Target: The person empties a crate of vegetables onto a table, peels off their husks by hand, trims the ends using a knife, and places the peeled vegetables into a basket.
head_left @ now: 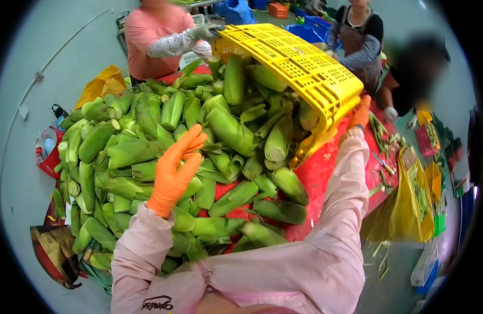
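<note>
A yellow plastic crate (304, 68) is tipped on its side over the red table (325, 167), with green ears of corn (228, 131) in their husks tumbling from its mouth onto a large heap. My right hand (360, 113), in an orange glove, grips the crate's near right end; some of its fingers are hidden. Over the heap my left hand (176, 170), also orange-gloved, is raised with fingers spread and holds nothing. A co-worker's gloved hand (206, 32) holds the crate's far left end.
Two co-workers stand across the table. On its right part lie a knife (383, 163) and husk scraps (382, 133). A yellow bag (395, 209) hangs at the right edge. A red bag (49, 152) stands at the left.
</note>
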Demonstrator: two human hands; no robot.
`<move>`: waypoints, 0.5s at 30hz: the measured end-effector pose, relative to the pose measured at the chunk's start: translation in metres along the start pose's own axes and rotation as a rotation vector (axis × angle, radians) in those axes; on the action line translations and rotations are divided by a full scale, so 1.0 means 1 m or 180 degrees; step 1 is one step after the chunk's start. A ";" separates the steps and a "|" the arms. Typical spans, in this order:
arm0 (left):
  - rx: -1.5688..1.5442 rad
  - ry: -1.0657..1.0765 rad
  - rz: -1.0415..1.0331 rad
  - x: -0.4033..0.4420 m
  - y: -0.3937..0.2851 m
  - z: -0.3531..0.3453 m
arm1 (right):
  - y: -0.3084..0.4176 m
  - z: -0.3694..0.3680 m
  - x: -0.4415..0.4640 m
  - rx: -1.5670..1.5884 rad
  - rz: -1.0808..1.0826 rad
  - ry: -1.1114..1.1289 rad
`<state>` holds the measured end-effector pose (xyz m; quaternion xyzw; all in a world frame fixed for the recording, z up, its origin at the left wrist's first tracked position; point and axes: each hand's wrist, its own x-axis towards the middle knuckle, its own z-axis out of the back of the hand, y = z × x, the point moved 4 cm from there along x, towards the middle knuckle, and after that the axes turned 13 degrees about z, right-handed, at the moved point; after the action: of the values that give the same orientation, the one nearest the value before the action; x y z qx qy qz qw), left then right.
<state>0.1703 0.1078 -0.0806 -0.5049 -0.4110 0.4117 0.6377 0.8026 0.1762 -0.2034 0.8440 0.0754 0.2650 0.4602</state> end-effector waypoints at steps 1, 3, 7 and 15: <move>0.0378 0.0088 -0.0143 0.003 -0.006 0.002 | -0.004 0.004 0.013 -0.0134 0.0118 -0.0274; 0.0757 0.0077 -0.0292 0.003 -0.011 0.007 | -0.010 0.005 0.023 0.0072 -0.0156 0.0169; -0.0200 -0.0065 0.0453 -0.006 0.030 0.050 | 0.010 -0.052 -0.008 0.1066 -0.0635 0.0696; -0.1197 0.0531 0.0779 -0.003 0.060 -0.027 | 0.060 -0.109 -0.049 0.1275 -0.0294 0.0695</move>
<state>0.1880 0.1062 -0.1441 -0.6931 -0.3620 0.3590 0.5095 0.6980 0.2047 -0.1250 0.8805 0.2144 0.3131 0.2842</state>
